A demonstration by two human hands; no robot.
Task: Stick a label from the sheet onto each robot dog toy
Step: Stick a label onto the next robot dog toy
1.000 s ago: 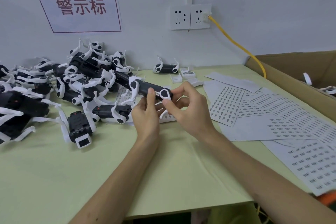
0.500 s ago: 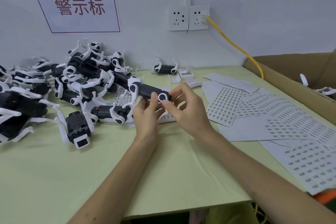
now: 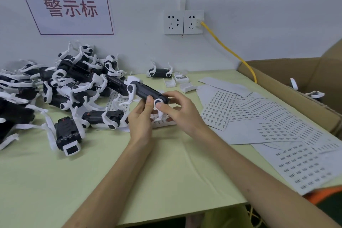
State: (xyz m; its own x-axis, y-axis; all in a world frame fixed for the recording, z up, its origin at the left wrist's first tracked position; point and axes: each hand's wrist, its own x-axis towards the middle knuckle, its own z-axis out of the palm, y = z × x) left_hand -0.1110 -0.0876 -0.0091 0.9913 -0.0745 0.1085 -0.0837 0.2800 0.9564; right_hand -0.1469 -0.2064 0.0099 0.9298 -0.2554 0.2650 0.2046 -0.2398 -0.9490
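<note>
A black-and-white robot dog toy (image 3: 142, 91) is held above the table's middle, tilted, its far end pointing up-left. My left hand (image 3: 141, 120) grips it from below, thumb on its side. My right hand (image 3: 178, 110) holds its near end, thumb pressing a round white joint. A label sheet (image 3: 220, 106) with rows of small printed labels lies just right of my hands. A partly hidden sheet (image 3: 162, 122) lies under them.
A pile of robot dog toys (image 3: 61, 87) fills the left side of the green table (image 3: 92, 181). One lone toy (image 3: 160, 72) lies by the wall. More label sheets (image 3: 299, 157) spread to the right. A cardboard box (image 3: 296, 87) stands at far right; a yellow cable (image 3: 229, 52) runs from the wall socket.
Both hands stay on the toy with only small finger shifts. My left thumb has slid nearer the round joint. The view has shifted slightly.
</note>
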